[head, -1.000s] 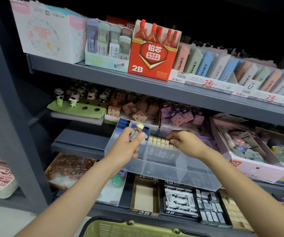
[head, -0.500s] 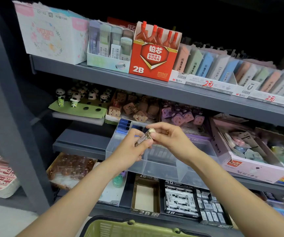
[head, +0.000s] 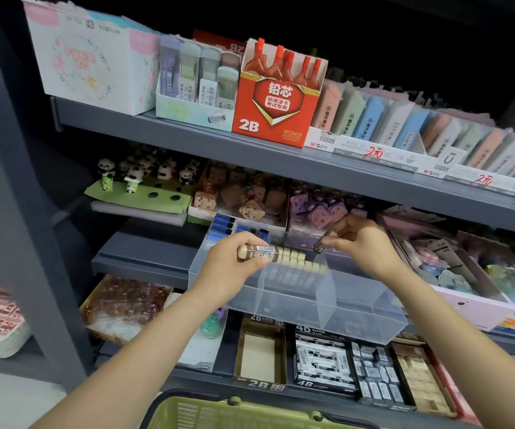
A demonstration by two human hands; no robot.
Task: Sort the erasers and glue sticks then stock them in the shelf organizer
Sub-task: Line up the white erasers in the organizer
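Note:
A clear plastic shelf organizer point(head: 336, 317) with dividers sits on the middle shelf. Its middle compartment holds a row of cream-topped erasers point(head: 296, 267); blue-capped items point(head: 223, 226) stand in its back left. My left hand point(head: 231, 267) grips a brown-sleeved eraser point(head: 259, 252) with a barcode, held sideways above the organizer's left part. My right hand point(head: 361, 243) pinches a second brown eraser point(head: 320, 245) above the middle compartment, blurred by motion.
Boxes of lead refills point(head: 276, 97) and pastel erasers point(head: 405, 128) fill the top shelf. Panda point(head: 135, 178), brown and purple novelty erasers sit behind the organizer. A pink box point(head: 454, 292) stands to its right. A green basket point(head: 244, 413) is below, in front of the bottom shelf's 2B and 4B boxes.
My right hand took one eraser from my left hand's bundle and moved right with it. My left hand turned its remaining eraser sideways.

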